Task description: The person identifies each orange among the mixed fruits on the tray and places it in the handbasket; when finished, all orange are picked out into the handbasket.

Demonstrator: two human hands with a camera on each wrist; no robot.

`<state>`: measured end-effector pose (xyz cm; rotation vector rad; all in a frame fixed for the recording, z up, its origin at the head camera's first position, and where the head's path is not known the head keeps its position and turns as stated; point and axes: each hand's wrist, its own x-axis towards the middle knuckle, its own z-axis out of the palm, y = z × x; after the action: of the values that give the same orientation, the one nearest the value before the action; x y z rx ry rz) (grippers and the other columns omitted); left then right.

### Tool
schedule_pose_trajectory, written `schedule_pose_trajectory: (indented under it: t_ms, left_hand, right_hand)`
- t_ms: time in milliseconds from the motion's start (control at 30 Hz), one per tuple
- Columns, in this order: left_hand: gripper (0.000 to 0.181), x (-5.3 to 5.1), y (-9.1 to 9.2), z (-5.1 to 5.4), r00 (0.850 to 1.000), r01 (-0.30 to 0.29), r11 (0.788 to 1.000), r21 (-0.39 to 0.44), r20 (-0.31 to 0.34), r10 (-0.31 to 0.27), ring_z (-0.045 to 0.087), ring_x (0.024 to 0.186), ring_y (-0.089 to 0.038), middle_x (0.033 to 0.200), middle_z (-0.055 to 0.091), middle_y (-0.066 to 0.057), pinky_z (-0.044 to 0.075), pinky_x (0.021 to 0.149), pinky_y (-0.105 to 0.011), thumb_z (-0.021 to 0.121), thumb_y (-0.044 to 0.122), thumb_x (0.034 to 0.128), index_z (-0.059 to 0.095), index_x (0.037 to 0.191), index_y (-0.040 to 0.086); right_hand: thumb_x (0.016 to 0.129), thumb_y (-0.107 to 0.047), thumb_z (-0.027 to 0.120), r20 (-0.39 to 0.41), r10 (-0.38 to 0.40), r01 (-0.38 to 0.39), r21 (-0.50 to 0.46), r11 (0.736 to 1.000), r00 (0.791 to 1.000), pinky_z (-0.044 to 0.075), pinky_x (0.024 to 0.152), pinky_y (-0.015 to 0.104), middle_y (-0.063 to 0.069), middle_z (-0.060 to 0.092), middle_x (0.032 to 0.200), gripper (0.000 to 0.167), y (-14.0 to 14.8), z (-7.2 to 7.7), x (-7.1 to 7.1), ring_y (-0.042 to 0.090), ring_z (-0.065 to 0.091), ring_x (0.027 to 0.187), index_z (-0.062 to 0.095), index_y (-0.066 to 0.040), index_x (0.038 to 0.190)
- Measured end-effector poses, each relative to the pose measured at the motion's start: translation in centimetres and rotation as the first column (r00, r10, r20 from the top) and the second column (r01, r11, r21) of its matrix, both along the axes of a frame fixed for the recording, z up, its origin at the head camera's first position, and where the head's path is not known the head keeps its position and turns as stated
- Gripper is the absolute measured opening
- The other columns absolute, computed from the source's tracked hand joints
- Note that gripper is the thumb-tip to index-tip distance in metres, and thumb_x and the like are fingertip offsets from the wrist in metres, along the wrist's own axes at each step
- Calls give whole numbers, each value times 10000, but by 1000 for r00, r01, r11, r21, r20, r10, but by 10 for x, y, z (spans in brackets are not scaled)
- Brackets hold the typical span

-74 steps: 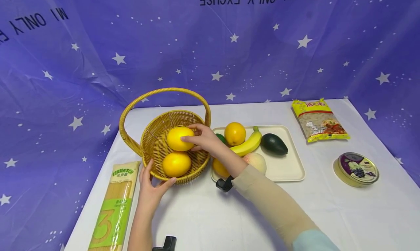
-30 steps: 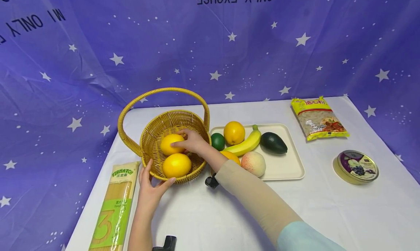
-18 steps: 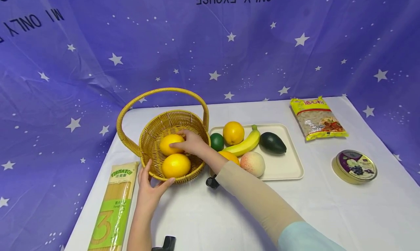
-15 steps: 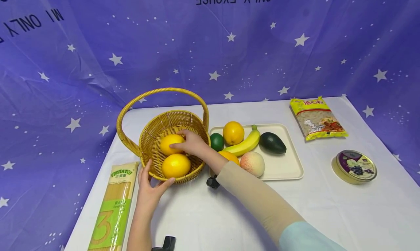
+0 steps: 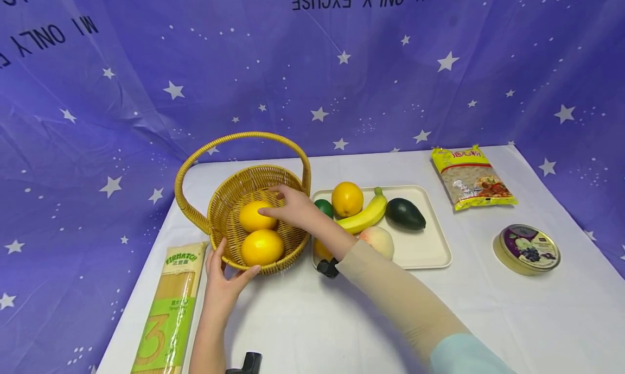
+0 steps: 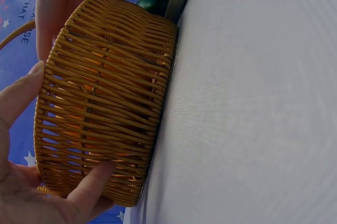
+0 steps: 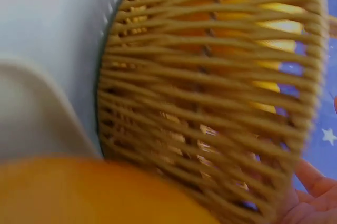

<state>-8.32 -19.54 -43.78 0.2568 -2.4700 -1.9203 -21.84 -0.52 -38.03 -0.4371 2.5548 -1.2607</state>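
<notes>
A wicker basket (image 5: 259,175) with a tall handle holds two oranges, a back one (image 5: 251,217) and a front one (image 5: 262,247). My left hand (image 5: 225,290) grips the basket's near left side; in the left wrist view its thumb (image 6: 26,87) meets the rim and a finger (image 6: 95,184) lies against the woven wall. Over the basket's right rim reaches my right hand (image 5: 299,210), its fingers spread and lifted off the back orange. The thumb is close to that orange; whether it touches cannot be told. Fingers (image 7: 316,195) show beyond the basket in the right wrist view.
A cream tray (image 5: 429,254) bears an orange (image 5: 348,199), a banana (image 5: 366,216), a peach (image 5: 383,242), avocado-like dark fruit (image 5: 406,214) and another orange partly under my right arm. Spaghetti (image 5: 168,309) lies left; a yellow food bag (image 5: 473,178) and round tin (image 5: 527,249) stand right.
My right hand lowered an orange behind the front one, let go, and has now risen slightly and moved right with its fingers spread. My left hand has stayed on the basket.
</notes>
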Motion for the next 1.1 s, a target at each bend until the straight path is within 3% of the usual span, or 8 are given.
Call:
schedule_pose_trajectory:
  t_ms: [267, 433, 567, 700, 833, 1100]
  left_hand:
    - [1041, 0, 0, -1, 1000, 2, 1000, -7, 0, -2, 75, 1450, -313, 1583, -77, -65, 350, 1077, -486, 790, 187, 819, 62, 1564, 185]
    - [1038, 0, 1, -1, 1000, 0, 1000, 0, -10, 0, 86, 1449, -303, 1584, -68, -61, 350, 1077, -477, 791, 171, 818, 69, 1564, 184]
    - [1035, 1, 1, 0, 1000, -2, 1000, 3, -14, 2, 101, 1446, -300, 1581, -43, -62, 350, 1078, -471, 792, 165, 815, 77, 1564, 184]
    - [1036, 1, 1, 0, 1000, -9, 1000, 4, -9, 9, 98, 1447, -299, 1583, -45, -60, 344, 1082, -474, 792, 165, 816, 76, 1564, 187]
    - [1036, 1, 1, 0, 1000, -9, 1000, 11, -7, 9, 98, 1447, -299, 1585, -64, -54, 344, 1082, -473, 790, 162, 818, 73, 1564, 188]
    - [1034, 1, 2, 0, 1000, 0, 1000, 19, -17, 0, 90, 1448, -308, 1584, -88, -48, 336, 1086, -484, 788, 153, 819, 73, 1564, 185]
  right_hand:
    - [848, -499, 696, -45, 5, -8, -71, 997, 999, 469, 978, 403, 82, 533, 1364, 666, 29, 17, 5, 284, 509, 1234, 489, -207, 1409]
    - [841, -465, 719, -27, 0, -5, -173, 985, 1000, 549, 815, 326, 35, 563, 1289, 650, 47, 27, 11, 237, 607, 1028, 502, -204, 1395]
    - [847, -420, 729, 23, 15, -8, -285, 959, 1000, 575, 770, 370, 32, 555, 1273, 646, 61, 35, 13, 241, 629, 926, 489, -201, 1404]
    - [847, -400, 736, 39, 3, 10, -336, 942, 999, 574, 802, 385, 57, 550, 1284, 643, 75, 42, 14, 242, 626, 976, 487, -199, 1405]
    - [841, -402, 743, 46, -50, 63, -332, 941, 998, 573, 810, 379, 85, 540, 1310, 673, 91, 47, 11, 229, 623, 1009, 470, -198, 1421]
    - [847, -425, 729, 80, -170, 187, -305, 934, 982, 545, 880, 408, 95, 490, 1380, 717, 137, 37, -2, 292, 512, 1180, 424, -202, 1456]
